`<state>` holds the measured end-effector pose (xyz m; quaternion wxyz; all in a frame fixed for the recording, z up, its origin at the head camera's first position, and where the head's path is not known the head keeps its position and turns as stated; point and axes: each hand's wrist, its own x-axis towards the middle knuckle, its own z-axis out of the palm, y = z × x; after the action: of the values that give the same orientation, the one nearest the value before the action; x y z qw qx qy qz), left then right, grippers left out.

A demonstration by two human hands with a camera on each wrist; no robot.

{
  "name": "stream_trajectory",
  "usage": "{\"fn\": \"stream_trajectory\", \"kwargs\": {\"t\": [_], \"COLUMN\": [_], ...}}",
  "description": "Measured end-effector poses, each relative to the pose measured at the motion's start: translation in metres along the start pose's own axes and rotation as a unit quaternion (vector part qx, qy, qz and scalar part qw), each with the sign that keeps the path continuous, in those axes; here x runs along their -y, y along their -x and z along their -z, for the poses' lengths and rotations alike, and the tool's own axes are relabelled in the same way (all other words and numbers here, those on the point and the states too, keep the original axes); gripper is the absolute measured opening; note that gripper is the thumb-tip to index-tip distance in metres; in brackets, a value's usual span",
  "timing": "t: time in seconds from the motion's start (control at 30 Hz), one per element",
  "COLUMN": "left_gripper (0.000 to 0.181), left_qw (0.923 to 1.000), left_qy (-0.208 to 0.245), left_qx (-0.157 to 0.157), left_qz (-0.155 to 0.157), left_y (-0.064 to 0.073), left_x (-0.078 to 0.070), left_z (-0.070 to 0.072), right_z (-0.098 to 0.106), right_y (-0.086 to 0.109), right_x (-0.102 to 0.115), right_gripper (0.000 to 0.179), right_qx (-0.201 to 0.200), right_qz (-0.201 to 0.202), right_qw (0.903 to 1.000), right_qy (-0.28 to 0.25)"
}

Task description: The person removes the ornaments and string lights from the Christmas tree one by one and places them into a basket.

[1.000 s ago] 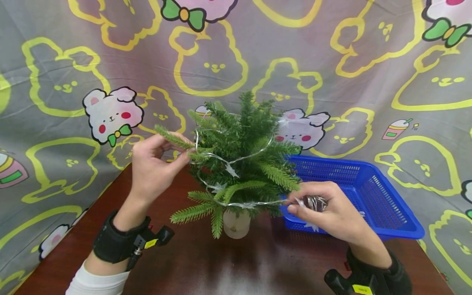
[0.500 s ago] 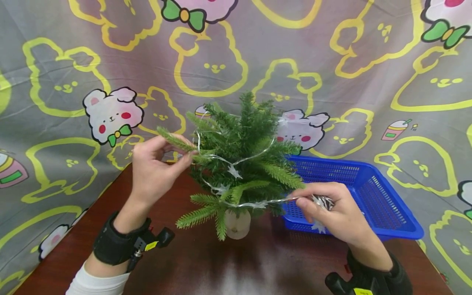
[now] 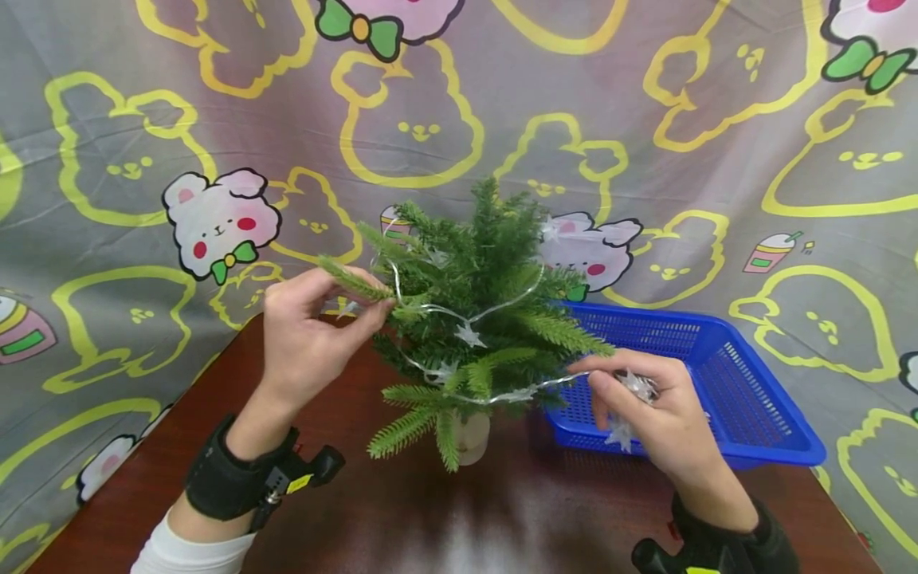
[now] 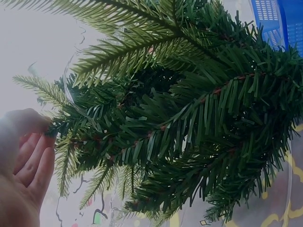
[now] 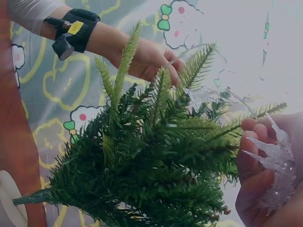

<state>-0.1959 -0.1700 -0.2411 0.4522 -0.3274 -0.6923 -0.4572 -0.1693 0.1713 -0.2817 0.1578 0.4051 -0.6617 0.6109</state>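
A small artificial Christmas tree (image 3: 491, 271) stands upright on a pale round base (image 3: 473, 442). Clear string lights (image 3: 469, 333) with star-shaped pieces loop around its branches. At the tree's left side, my left hand (image 3: 304, 331) pinches a light-green branch (image 3: 355, 281) between thumb and fingers, close to the wire. To the lower right, my right hand (image 3: 667, 406) grips the bundled rest of the string lights, and one strand runs taut from its fingertips to the front of the tree. In the right wrist view, the clear star pieces (image 5: 279, 161) bunch in the curled fingers.
A blue perforated plastic basket (image 3: 767, 406) sits behind and beyond the right hand, on the dark red-brown table (image 3: 344, 510). Behind everything hangs a grey curtain (image 3: 272, 143) with yellow cartoon outlines. Both wrists wear black camera bands (image 3: 233, 470).
My right hand has shifted slightly right and up, drawing the strand of lights with it. The tree has moved a little to the right. My left hand follows slightly rightward, still pinching the branch.
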Motion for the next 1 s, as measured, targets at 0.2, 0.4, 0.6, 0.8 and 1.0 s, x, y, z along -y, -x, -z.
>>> {"fn": "stream_trajectory", "kwargs": {"t": [0.2, 0.4, 0.6, 0.8, 1.0], "left_gripper": [0.018, 0.016, 0.014, 0.013, 0.013], "left_qw": [0.9999, 0.9998, 0.9996, 0.9989, 0.9993], "left_qy": [-0.01, -0.012, -0.016, -0.023, -0.021], "left_qx": [0.0, 0.0, 0.004, 0.016, 0.01], "left_qz": [-0.007, -0.014, -0.024, -0.037, -0.028], "left_y": [0.0, 0.001, 0.001, 0.0, 0.0], "left_x": [-0.003, -0.006, -0.006, -0.006, -0.008], "left_z": [-0.002, -0.004, -0.004, -0.003, -0.004], "right_z": [-0.003, -0.01, -0.016, -0.02, -0.031], "right_y": [0.0, 0.001, 0.003, 0.003, 0.001], "right_x": [0.0, -0.004, -0.007, -0.007, -0.008], "right_gripper": [0.034, 0.042, 0.046, 0.045, 0.04], "right_qx": [-0.025, -0.009, 0.041, 0.063, 0.034], "right_qz": [-0.018, -0.006, -0.011, -0.008, 0.03], "right_qw": [0.9954, 0.982, 0.9605, 0.9362, 0.9334], "right_qy": [-0.091, -0.189, -0.275, -0.346, -0.356]}}
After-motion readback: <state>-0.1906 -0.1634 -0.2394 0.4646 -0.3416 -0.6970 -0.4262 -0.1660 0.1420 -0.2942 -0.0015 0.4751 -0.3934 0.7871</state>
